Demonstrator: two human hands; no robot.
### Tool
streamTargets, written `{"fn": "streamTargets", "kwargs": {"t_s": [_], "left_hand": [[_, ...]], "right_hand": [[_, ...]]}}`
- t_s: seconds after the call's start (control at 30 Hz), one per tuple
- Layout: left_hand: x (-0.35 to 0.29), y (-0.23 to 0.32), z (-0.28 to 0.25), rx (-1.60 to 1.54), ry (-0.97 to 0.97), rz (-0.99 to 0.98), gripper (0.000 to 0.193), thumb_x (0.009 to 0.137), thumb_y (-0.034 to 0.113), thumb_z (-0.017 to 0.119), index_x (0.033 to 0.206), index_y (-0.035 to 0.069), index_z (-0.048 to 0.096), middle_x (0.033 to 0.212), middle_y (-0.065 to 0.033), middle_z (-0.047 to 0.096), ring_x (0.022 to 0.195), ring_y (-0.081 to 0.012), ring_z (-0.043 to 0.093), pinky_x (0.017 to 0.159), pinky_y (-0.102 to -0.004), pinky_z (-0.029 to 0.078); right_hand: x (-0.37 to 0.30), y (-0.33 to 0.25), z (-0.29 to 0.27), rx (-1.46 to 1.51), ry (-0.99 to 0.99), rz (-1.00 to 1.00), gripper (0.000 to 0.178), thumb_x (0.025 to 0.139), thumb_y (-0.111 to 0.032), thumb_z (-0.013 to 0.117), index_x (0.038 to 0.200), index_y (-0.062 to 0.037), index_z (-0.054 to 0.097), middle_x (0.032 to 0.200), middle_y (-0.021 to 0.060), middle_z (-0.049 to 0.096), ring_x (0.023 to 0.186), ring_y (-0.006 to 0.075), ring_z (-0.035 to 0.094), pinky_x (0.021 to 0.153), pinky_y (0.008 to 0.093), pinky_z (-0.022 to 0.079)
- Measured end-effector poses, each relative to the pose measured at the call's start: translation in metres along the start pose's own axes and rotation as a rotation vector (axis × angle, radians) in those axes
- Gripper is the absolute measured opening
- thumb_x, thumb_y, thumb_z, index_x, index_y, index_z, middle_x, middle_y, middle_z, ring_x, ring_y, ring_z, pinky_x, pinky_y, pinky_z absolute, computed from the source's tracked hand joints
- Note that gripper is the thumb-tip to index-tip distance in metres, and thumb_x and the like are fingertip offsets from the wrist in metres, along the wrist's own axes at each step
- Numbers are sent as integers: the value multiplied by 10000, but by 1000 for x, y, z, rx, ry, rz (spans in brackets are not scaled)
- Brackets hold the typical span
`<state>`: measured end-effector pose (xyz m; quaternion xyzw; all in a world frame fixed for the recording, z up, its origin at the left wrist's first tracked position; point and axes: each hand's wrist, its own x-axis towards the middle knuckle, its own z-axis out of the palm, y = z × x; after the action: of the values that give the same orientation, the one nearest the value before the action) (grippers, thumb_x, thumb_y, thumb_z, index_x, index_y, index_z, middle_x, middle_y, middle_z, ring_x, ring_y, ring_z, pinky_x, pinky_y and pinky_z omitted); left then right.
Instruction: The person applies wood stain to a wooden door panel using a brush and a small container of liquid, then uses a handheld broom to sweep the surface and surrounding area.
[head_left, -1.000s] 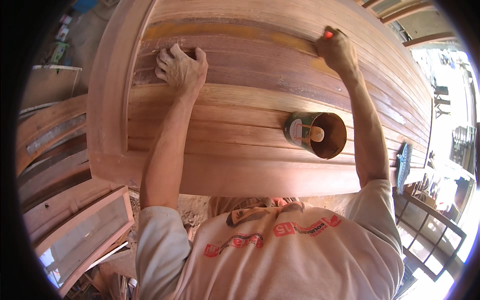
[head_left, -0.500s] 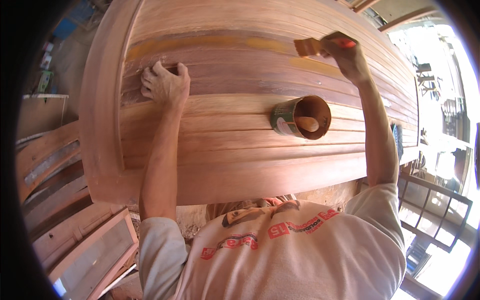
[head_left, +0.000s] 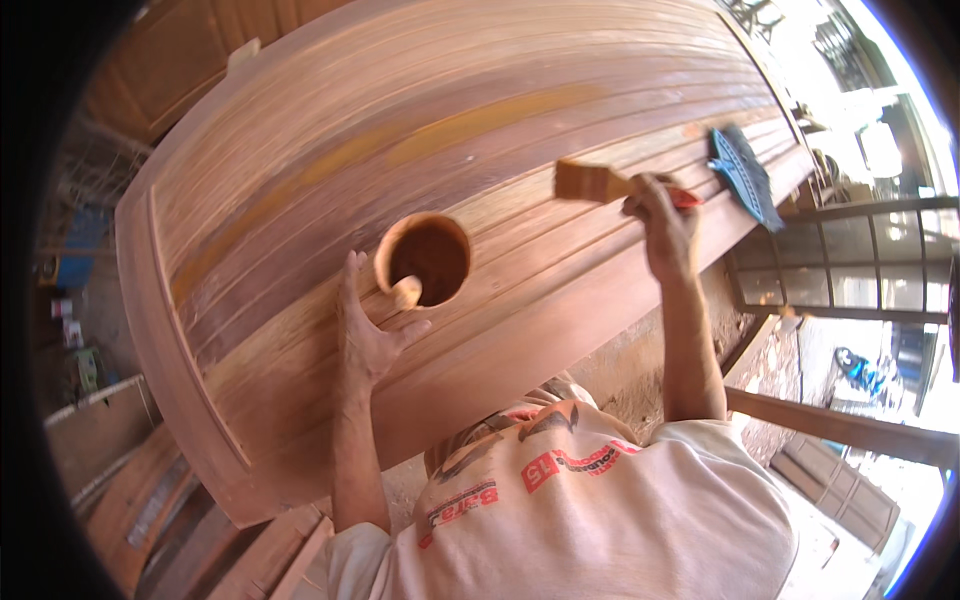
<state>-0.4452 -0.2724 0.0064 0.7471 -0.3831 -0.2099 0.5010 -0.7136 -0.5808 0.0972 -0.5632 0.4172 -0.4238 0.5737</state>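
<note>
A large slatted wooden panel lies before me, its middle slats darker and streaked with a yellow-brown coat. My right hand grips a flat paintbrush with a red handle, its bristles pointing left above the slats. On the panel stands an open can, orange-brown inside, with a pale, rounded stick or handle end near its rim. My left hand is beside the can's near left side, thumb and fingers spread; whether it touches the can I cannot tell.
A blue and dark grey object lies on the panel's right end. Wooden boards are stacked at the lower left. A gridded frame stands beyond the right edge, and a long beam lies below it.
My view has turned. My left hand has left the dark slats and opened beside the can. My right hand has brought the paintbrush nearer to me, away from the yellow-brown streak.
</note>
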Motion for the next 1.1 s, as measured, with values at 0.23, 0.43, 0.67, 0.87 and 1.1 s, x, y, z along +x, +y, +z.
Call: {"fn": "streamTargets", "kwargs": {"t_s": [0.23, 0.43, 0.67, 0.87, 1.1], "left_hand": [[11, 5, 70, -150, 81, -123, 843, 663, 79, 983, 1392, 15, 563, 1337, -134, 637, 1203, -247, 649, 1024, -394, 584], [2, 22, 87, -239, 199, -108, 652, 810, -4, 852, 1391, -19, 557, 1335, -114, 659, 1188, -222, 666, 1057, -389, 546], [-27, 39, 110, -254, 272, -18, 674, 817, -35, 828, 1420, -30, 528, 1325, -126, 658, 1180, -224, 665, 1063, -388, 540], [-30, 40, 105, -264, 194, -112, 655, 819, -51, 828, 1410, -26, 546, 1311, -115, 669, 1159, -215, 675, 1048, -383, 550], [-28, 32, 104, -293, 171, -72, 657, 797, -72, 845, 1389, -20, 566, 1295, -99, 679, 1143, -209, 681, 1018, -369, 562]], "right_hand": [[-57, 38, -44, 141, -2, 318, 255, 1046, -225, 689, 965, 16, 693, 791, 62, 675, 669, 139, 658, 648, 307, 575], [-32, 34, -79, 75, 3, 287, 285, 1032, -266, 715, 972, 11, 690, 740, 60, 671, 660, 138, 663, 647, 290, 569], [-15, 35, -93, 93, -59, 270, 281, 1032, -269, 712, 969, 4, 689, 747, 57, 677, 674, 130, 676, 642, 282, 571], [-28, 42, -82, 157, -146, 286, 286, 1036, -276, 710, 931, -11, 680, 751, 33, 673, 687, 113, 662, 652, 277, 541], [-47, 28, -84, 167, -118, 214, 273, 1037, -267, 708, 980, -1, 688, 787, 49, 682, 701, 126, 680, 660, 282, 559]]}}
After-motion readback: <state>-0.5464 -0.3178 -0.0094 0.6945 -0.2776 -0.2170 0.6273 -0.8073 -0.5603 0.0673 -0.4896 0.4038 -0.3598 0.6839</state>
